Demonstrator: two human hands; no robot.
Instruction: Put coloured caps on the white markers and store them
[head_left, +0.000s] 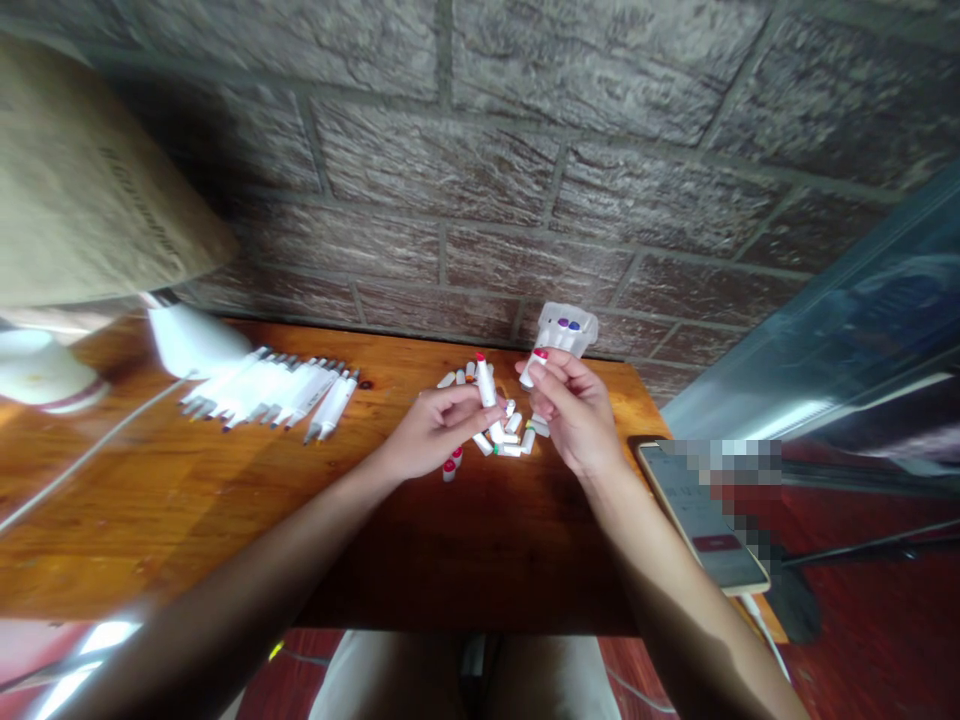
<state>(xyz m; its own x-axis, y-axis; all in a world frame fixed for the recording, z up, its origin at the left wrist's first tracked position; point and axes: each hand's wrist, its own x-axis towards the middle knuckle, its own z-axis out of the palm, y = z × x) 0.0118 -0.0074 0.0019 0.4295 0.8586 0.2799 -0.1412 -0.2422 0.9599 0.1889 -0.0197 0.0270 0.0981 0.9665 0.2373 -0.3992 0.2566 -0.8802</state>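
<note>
My left hand [442, 428] pinches a white marker [487, 384], its red tip pointing up. Between the thumb and fingers of my right hand [566, 405] is a short white marker cap [531, 370] with a red end, held apart from the marker. Below and between my hands lies a loose pile of white marker caps [511, 449] with coloured ends. Two red-ended caps [449, 470] rest just under my left hand. Behind my right hand stands a clear plastic holder [568, 317] with purple and blue ends showing in it.
Several white markers [277, 390] lie side by side on the wooden table [225, 520] at left. A lamp [105, 180] with its cord stands beyond them. A plugged-in phone [701, 510] lies at the right edge. A brick wall [420, 220] closes off the back.
</note>
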